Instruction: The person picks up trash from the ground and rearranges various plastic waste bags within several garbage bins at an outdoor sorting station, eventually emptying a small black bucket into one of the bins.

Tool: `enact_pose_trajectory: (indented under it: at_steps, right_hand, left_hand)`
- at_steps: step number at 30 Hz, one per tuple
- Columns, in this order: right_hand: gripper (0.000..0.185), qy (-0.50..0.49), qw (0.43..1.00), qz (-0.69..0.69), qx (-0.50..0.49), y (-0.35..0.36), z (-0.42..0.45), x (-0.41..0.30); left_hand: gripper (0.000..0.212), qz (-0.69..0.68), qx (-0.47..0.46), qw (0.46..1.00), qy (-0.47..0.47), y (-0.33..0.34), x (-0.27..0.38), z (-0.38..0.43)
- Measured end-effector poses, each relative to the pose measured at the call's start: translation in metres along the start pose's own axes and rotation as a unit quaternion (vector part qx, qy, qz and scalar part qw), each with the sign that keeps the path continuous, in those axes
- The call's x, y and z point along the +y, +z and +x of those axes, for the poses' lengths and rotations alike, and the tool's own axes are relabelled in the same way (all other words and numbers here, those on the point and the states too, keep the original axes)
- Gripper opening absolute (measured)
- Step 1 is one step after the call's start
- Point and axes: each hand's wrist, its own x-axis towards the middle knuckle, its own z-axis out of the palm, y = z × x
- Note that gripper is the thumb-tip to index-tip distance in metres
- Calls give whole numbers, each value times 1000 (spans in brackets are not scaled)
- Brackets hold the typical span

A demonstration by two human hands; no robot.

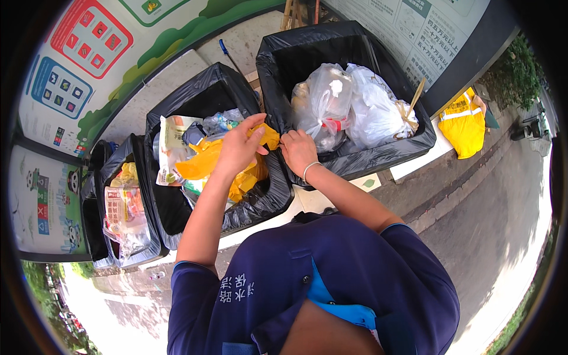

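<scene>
A yellow plastic bag [199,160] lies crumpled on the rubbish in the middle black-lined bin [275,202]. Over it is my left hand [239,144], its thumb and forefinger spread; whether its hidden fingers grip the plastic cannot be told. My right hand [299,151], with a pale bangle at the wrist, pinches the bag's gathered end [271,138] near the rim between two bins. A printed plastic package [171,151] and clear plastic waste [222,120] share the middle bin. Two tied bags, one clear [321,100] and one whitish [377,111], fill much of the right bin [368,164].
Farther left, another lined bin [155,248] holds a printed package [126,213]. Printed sign panels [84,49] rise behind the bins. A blue-ended handle [224,48] sticks up behind them. At right, a yellow cloth with a pale stripe [463,128] hangs beside the panel.
</scene>
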Motion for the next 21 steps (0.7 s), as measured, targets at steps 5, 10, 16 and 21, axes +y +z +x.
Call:
enact_pose_trajectory:
  at_steps: [5,10,16,21]
  right_hand:
    - [4,-3,1000,-12,-5,-2,0,0]
    - [6,-18,1000,-22,-3,4,0,3]
    - [4,-16,999,-42,-23,0,1,0]
    - [7,-10,999,-35,-20,1,0,1]
  left_hand:
    - [25,457,-10,884,93,20,-39,12]
    - [16,444,11,887,128,5,-59,11]
    - [11,436,62,878,186,-10,-70,4]
    - [12,406,97,884,212,-21,-80,2]
